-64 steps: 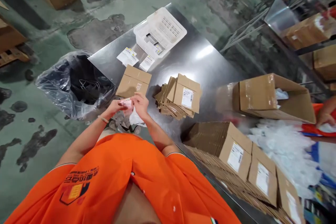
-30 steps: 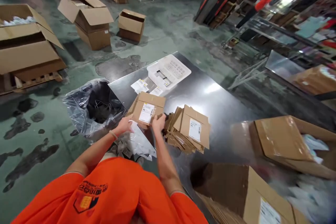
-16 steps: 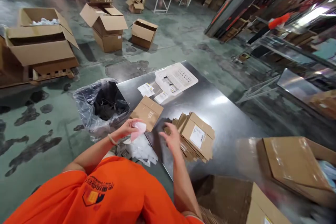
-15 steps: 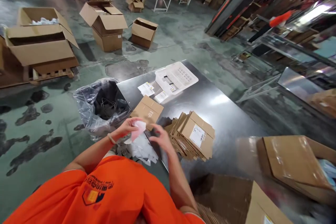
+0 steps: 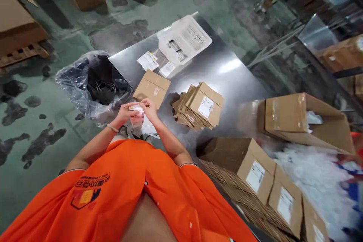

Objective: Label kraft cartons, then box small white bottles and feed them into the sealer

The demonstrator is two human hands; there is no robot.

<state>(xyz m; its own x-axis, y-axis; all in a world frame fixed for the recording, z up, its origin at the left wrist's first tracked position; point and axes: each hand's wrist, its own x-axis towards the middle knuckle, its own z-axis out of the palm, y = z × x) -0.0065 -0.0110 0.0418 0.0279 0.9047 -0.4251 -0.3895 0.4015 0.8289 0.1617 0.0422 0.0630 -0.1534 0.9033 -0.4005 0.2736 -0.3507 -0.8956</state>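
Both hands are closed on a white and pinkish printed label, held low in front of my chest. My left hand pinches its left side, and my right hand grips the upper right edge with its fingertips. Just beyond my fingers lies a flat cardboard carton with a small white print and no label on its top. To its right rests a pile of flattened cartons, the uppermost bearing a white label. Whitish paper scraps hang below my hands, partly hidden by them.
A steel table carries a white plastic basket and stacked label sheets. A bin lined with clear plastic stands at its left edge. Labelled flat cartons and an open box are at the right.
My right hand has moved in from open to pinch the label beside my left hand. The label now shows its printed face. My view has tilted down, bringing more cartons into sight at right.
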